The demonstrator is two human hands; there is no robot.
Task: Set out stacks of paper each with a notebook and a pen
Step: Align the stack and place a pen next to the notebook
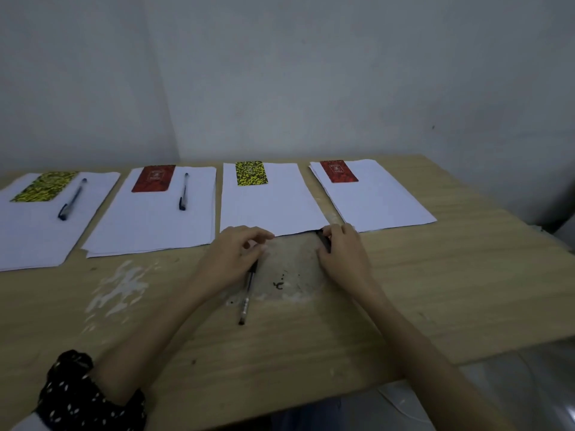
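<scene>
Surface: we are looking along a wooden surface (435, 275) with four paper stacks in a row by its far edge.
Stacks: the far-left stack (46, 219) and second stack (149, 219) are each carrying a notebook and a pen; the third stack (267, 206) and the far-right stack (382, 200) are carrying notebooks only.
Left hand (230, 253): we are curling its fingers over the cap end of a pen (247, 293) lying near the middle of the surface, just before the third stack's near edge.
Right hand (342, 247): its grip is clenching a second dark pen (323, 239) at that stack's near right corner.
Handling: we are judging the pens light, stiff, smooth and prone to rolling; mid-barrel is looking like the best hold.
Remaining: two pens are waiting to go on.
</scene>
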